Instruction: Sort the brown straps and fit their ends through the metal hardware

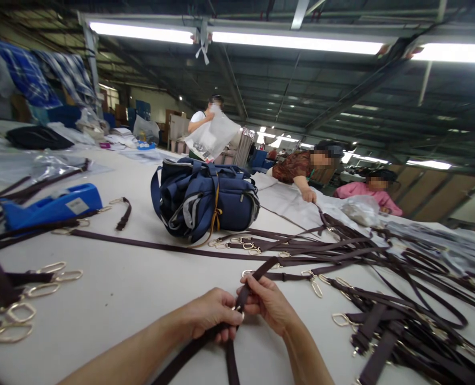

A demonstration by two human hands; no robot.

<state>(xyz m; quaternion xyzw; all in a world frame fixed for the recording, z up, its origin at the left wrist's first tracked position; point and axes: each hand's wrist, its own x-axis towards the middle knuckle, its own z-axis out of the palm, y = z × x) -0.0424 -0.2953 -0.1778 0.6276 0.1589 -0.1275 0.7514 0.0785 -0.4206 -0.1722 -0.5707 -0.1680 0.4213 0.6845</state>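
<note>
A dark brown strap (189, 357) runs up from the bottom edge to my two hands at the lower middle. My left hand (215, 314) pinches it beside a small metal ring or buckle (239, 310). Just to the right, my right hand (266, 300) grips the upper part of the same strap, whose folded end sticks up above the fingers. A gold-coloured clasp (247, 274) shows behind the right fingers. Both hands are close together above the white table (113, 321). Parts of the buckle are hidden by the fingers.
A tied navy bag (237, 200) lies beyond my hands. Piled straps with metal clasps (381, 321) cover the right side; more clasps (43, 289) lie at left near a blue tape dispenser (55, 206). Across the table, a person's hand (309, 195) touches a strap. Two other people are farther back.
</note>
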